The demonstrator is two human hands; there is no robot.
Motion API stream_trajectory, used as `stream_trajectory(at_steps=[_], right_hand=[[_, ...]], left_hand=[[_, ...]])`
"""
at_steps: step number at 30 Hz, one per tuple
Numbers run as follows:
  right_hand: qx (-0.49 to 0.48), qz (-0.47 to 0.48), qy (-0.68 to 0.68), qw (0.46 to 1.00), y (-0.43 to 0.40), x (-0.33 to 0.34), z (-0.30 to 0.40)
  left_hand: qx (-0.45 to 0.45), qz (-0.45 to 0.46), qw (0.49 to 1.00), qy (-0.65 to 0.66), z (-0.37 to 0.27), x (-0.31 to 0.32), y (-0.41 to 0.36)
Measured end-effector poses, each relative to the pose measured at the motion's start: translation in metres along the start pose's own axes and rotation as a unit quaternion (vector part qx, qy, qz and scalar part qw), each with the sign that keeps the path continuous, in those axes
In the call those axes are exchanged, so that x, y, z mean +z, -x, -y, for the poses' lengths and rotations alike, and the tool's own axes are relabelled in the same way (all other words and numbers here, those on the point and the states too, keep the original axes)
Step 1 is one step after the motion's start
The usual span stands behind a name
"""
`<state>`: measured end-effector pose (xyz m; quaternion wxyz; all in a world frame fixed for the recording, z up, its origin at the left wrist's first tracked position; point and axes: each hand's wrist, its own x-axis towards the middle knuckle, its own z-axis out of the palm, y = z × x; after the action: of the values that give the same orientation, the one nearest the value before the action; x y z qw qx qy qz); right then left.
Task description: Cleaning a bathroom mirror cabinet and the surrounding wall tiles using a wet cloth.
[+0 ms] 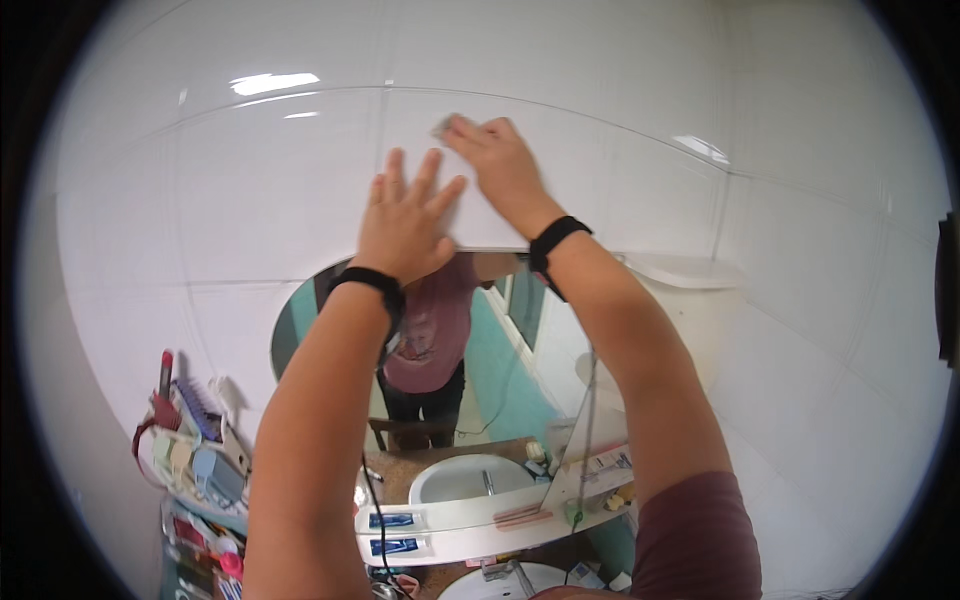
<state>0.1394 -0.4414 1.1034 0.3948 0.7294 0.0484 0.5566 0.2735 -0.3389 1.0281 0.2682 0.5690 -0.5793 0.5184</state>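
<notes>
My left hand (405,225) lies with fingers spread against the white tiled wall (285,187), just above the mirror. Higher and to its right, my right hand (514,166) pinches a small greyish thing (443,130) against the same wall. That thing is blurred and mostly covered by my fingers, so I cannot tell what it is. Below both hands hangs a mirror (517,390) with a rounded edge, reflecting a person's torso and a sink. Each of my wrists wears a black band.
Under the mirror runs a white shelf (469,553) with a blue toothpaste tube (394,546). A sink (480,586) is at the bottom. Left of my arm stands a caddy of brushes and cups (217,472). A white corner shelf (682,271) juts out on the right. A dark cable (381,517) hangs down.
</notes>
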Motion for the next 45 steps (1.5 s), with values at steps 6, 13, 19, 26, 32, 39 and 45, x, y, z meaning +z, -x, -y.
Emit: stream_trajectory(at_steps=[6,13,19,26,32,39,45], right_hand=[[0.020,0.056,0.064,0.996,0.000,-0.006,-0.004],[0.105,0.110,0.124,0.981,-0.001,0.007,0.011],[0.280,0.176,0.219,0.918,-0.019,0.026,0.059],[0.265,0.200,0.119,0.936,-0.036,0.080,0.203],[0.252,0.166,0.121,0.946,-0.023,0.100,0.236],[0.100,0.098,0.117,0.983,0.006,0.139,0.284],[0.120,0.104,-0.014,0.987,-0.008,0.115,0.261]], left_hand=[[-0.022,0.053,0.998,0.035,-0.013,-0.025,-0.012],[-0.018,0.002,0.993,0.116,-0.046,-0.111,0.105],[-0.184,0.177,0.942,0.220,-0.032,-0.229,0.284],[-0.452,0.267,0.844,0.108,-0.028,-0.367,0.462],[-0.536,0.383,0.752,0.007,-0.046,-0.457,0.533],[-0.540,0.391,0.746,-0.001,-0.054,-0.465,0.569],[-0.570,0.414,0.708,0.046,-0.058,-0.464,0.594]])
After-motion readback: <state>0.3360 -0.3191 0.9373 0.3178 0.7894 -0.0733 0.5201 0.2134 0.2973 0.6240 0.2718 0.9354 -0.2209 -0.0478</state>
